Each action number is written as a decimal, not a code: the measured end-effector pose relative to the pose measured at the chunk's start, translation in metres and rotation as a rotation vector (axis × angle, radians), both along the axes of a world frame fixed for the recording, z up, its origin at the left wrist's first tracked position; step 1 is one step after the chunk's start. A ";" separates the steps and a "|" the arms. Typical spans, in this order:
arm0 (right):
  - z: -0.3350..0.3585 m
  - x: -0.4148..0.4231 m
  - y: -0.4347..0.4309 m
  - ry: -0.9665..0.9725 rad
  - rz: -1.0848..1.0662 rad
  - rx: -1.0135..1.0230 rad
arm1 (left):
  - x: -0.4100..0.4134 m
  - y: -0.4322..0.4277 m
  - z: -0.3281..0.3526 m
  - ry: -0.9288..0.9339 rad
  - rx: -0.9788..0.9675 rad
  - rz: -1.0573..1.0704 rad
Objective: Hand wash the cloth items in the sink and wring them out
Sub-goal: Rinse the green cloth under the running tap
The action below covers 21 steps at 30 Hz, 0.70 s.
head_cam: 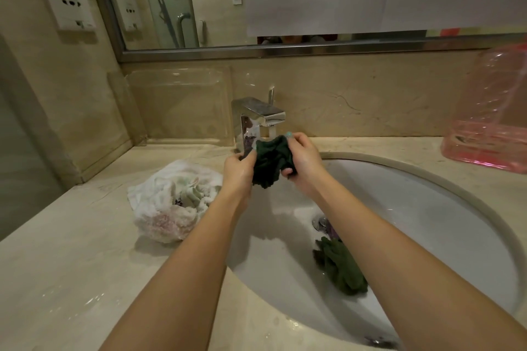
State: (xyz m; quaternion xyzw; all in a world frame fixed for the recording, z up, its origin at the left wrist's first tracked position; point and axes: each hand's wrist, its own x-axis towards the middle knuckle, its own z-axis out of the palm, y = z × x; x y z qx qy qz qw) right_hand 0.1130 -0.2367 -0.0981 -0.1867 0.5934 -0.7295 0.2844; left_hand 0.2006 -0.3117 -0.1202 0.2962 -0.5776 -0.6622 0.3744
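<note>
Clutching a bunched dark green cloth (pixel 271 164) between them, the left grip (pixel 238 173) and right grip (pixel 304 162) curl tight around it, above the sink (pixel 427 208).

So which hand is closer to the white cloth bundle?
Left. The left hand is just right of the white cloth bundle; the right hand is farther right, toward the sink.

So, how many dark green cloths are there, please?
2: held cloth in left hand and right hand; loose cloth in the basin by the drain; more may be hidden.
</note>
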 end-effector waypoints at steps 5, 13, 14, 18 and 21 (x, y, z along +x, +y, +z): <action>0.000 -0.022 0.010 0.088 -0.391 0.089 | -0.014 0.005 0.003 -0.030 0.005 0.060; -0.008 -0.003 0.009 -0.066 0.160 0.016 | -0.021 0.007 0.004 -0.022 0.002 0.074; -0.011 0.001 0.007 0.053 0.190 0.035 | -0.022 0.008 0.003 -0.042 -0.012 0.076; -0.014 0.018 -0.003 0.416 0.135 0.161 | -0.026 0.012 0.001 -0.104 0.010 0.081; -0.009 0.012 -0.014 0.436 -0.082 0.206 | -0.022 0.035 0.009 -0.125 -0.028 0.025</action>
